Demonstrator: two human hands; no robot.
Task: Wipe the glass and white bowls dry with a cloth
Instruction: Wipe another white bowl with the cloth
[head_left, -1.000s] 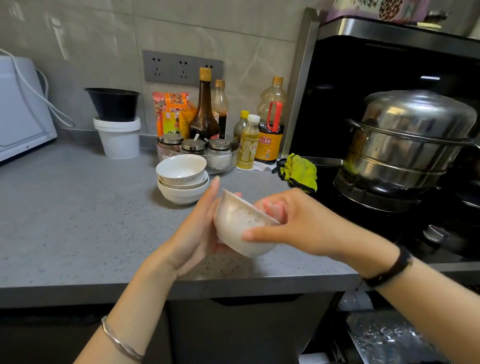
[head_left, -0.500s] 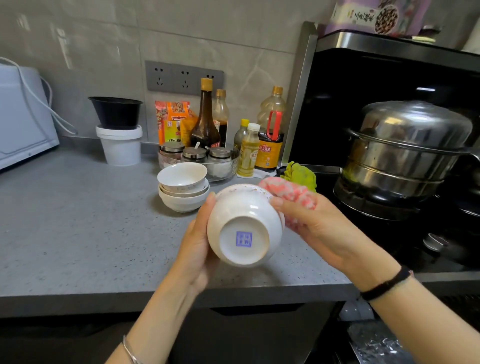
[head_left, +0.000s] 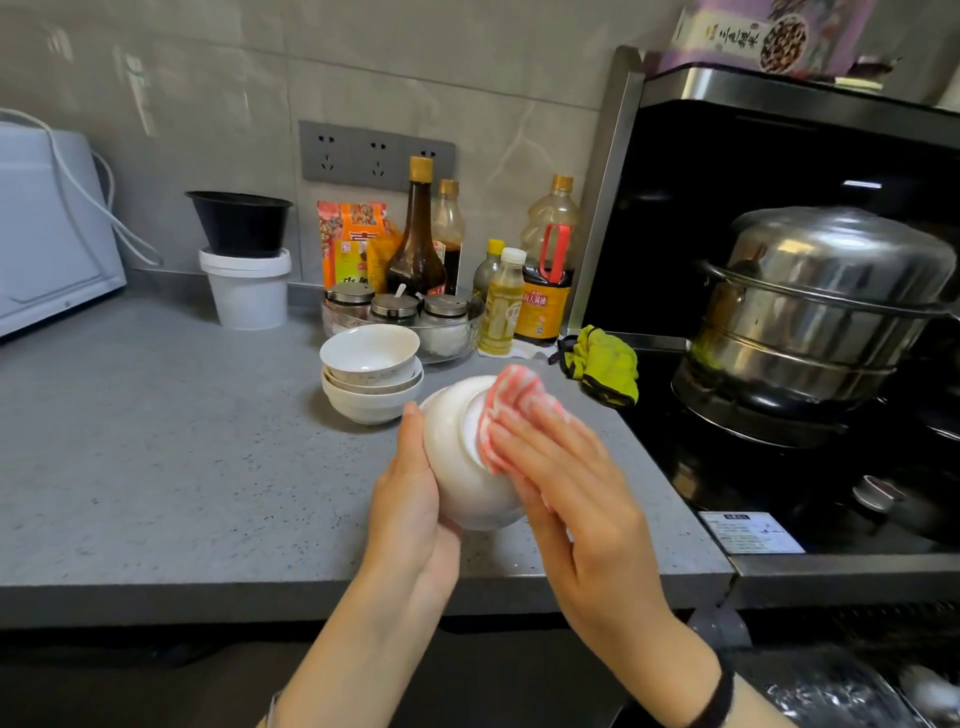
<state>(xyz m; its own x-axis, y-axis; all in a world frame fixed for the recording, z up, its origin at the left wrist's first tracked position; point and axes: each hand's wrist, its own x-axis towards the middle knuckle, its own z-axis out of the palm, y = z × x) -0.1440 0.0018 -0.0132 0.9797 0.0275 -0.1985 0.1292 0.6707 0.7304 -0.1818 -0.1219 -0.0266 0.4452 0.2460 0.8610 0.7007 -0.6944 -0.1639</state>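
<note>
A white bowl (head_left: 460, 470) is held on its side above the grey counter's (head_left: 156, 441) front edge, its base turned up and to the right. My left hand (head_left: 410, 499) grips it from the left, thumb along the wall, fingers hidden behind it. My right hand (head_left: 571, 493) presses a pink-and-white cloth (head_left: 511, 400) onto the base with straight fingers. Just behind, a stack of three white bowls (head_left: 371, 379) stands on the counter. A glass bowl (head_left: 457, 340) behind the stack holds three lidded spice jars.
Sauce and oil bottles (head_left: 415, 244) line the back wall. A white tub (head_left: 249, 291) with a black bowl on it stands at back left, next to a white appliance (head_left: 47, 223). On the right, a steel steamer pot (head_left: 821, 306) sits on the black stove, and a yellow-green cloth (head_left: 605, 369) lies at the stove's edge.
The bowl has turned from base-towards-me to base up and right. My right hand has brought the cloth from behind the rim onto the base. Both hands sit slightly lower.
</note>
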